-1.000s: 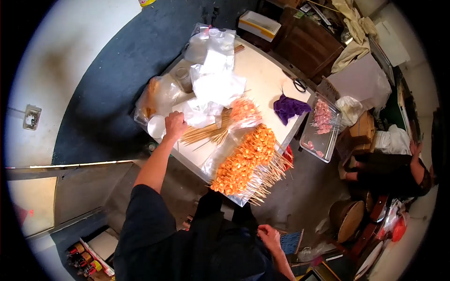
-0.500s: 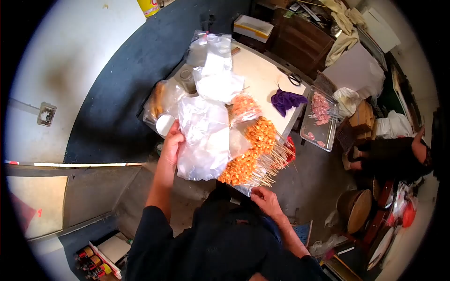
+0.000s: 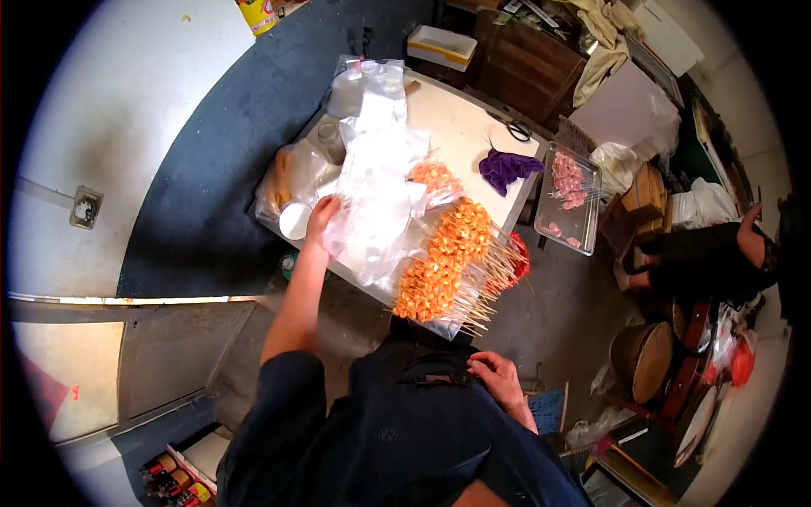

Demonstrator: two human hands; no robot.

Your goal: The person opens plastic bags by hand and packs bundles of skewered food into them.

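Note:
My left hand [image 3: 323, 221] is closed on the near left edge of a clear plastic bag [image 3: 376, 249], which lies crumpled over the table's left half. My right hand [image 3: 498, 378] hangs by my waist with loosely bent fingers and nothing visible in it. Right of the bag are stacked skewers [image 3: 448, 262] of orange pieces, their sticks pointing right. Paler pink-orange skewers [image 3: 435, 182] lie behind them. A white round lid or cup [image 3: 294, 220] stands left of my left hand, beside a bag of brownish items [image 3: 291, 177].
On the table [image 3: 452, 118] lie a purple cloth [image 3: 508, 171] and black-handled scissors [image 3: 519, 130]. A metal tray [image 3: 583, 221] of pink meat skewers stands off the right edge. Another person [image 3: 697, 258] is at far right, near a round wooden stool-like object [image 3: 644, 363].
The plastic bag has come down flatter onto the table, away from me, with my left hand still at its edge. My right hand has drawn back from the table corner to my waist.

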